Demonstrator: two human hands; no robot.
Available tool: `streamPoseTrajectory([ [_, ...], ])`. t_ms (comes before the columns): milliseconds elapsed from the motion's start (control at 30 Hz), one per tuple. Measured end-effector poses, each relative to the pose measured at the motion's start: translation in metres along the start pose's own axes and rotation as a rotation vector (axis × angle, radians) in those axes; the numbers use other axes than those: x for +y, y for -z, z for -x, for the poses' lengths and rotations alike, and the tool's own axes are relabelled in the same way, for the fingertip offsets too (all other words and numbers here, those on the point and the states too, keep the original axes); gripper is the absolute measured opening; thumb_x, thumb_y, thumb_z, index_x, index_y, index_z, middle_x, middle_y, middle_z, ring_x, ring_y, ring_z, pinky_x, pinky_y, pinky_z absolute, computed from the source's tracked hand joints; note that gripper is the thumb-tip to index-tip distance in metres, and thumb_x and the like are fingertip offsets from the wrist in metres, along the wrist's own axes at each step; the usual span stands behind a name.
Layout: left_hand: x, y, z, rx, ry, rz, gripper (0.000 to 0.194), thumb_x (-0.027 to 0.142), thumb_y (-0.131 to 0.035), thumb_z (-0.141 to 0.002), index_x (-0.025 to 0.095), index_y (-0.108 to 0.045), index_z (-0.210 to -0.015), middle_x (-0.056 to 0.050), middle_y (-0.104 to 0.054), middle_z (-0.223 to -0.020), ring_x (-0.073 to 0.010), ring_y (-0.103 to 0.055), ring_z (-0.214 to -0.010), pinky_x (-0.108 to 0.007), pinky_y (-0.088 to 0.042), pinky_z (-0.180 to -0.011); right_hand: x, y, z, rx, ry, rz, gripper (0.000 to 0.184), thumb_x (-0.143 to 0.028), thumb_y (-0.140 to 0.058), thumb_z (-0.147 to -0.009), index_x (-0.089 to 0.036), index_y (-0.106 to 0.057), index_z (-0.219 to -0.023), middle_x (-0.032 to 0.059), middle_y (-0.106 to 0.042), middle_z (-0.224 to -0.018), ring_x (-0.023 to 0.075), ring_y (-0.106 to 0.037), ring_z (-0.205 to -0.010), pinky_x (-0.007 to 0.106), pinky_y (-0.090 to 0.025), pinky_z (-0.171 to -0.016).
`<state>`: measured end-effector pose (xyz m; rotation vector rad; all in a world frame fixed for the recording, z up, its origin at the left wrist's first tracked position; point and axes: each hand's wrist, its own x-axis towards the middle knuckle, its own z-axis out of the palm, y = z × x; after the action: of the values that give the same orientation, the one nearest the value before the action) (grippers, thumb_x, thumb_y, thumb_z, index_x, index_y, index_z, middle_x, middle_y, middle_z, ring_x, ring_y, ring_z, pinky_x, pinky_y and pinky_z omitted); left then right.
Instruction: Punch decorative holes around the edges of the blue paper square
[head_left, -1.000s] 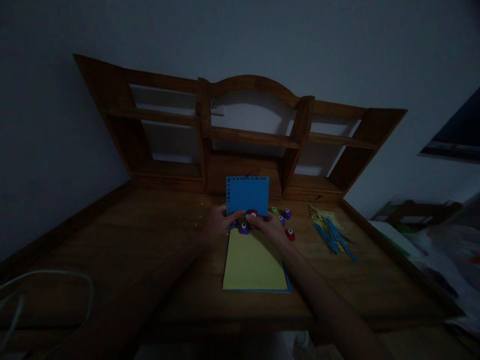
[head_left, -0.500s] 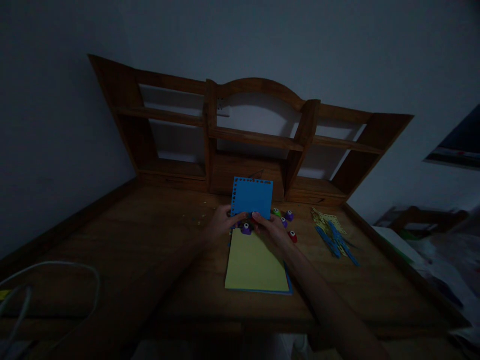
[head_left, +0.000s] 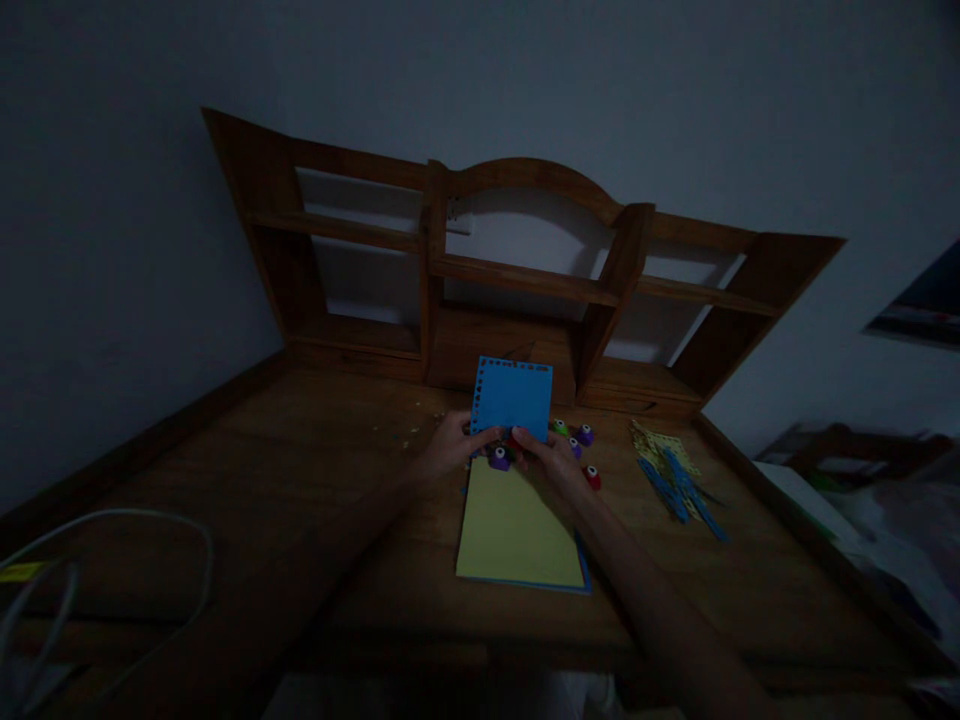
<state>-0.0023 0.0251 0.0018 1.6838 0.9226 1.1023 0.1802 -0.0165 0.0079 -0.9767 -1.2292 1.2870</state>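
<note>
A sheet of blue paper [head_left: 516, 395] is held up over the desk, with small punched holes along its top and left edges. My left hand [head_left: 452, 440] pinches its lower left corner. At the lower edge my right hand [head_left: 553, 457] is closed on a small red paper punch [head_left: 514, 441], mostly hidden by the thumb and fingers. Just below the hands sits a purple paper punch [head_left: 500, 460], by the top of a stack with yellow paper [head_left: 525, 530] uppermost. Whether the red punch's jaws are on the sheet cannot be made out.
Right of my hand stand a green punch [head_left: 559, 427], purple punches [head_left: 585, 434] and another red punch [head_left: 592, 477]. Farther right lie blue and yellow paper strips [head_left: 679, 485]. A wooden shelf [head_left: 525, 278] backs the desk; a white cable [head_left: 150, 513] loops at left.
The whole view has shifted slightly to the right. Both hands keep nearly the same grip, and more of the red punch shows beside my right thumb.
</note>
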Motion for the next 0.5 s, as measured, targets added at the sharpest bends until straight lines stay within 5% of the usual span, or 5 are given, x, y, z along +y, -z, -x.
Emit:
streamPoseTrajectory([
  [500,0.0078,-0.0013,0.0036,-0.020,0.017,-0.008,0.034,0.047,-0.068,-0.073,0.013,-0.065,-0.073,-0.003,-0.064,-0.068,-0.0134,-0.057,-0.058,-0.024,-0.045,-0.053,0.0034,0.0049,-0.0034,0.062,-0.036,-0.008,0.034,-0.044,-0.079,-0.064,-0.016,-0.061,-0.066,0.0023,-0.057,-0.068,0.0124,-0.045,-0.059,0.027,-0.032,-0.056],
])
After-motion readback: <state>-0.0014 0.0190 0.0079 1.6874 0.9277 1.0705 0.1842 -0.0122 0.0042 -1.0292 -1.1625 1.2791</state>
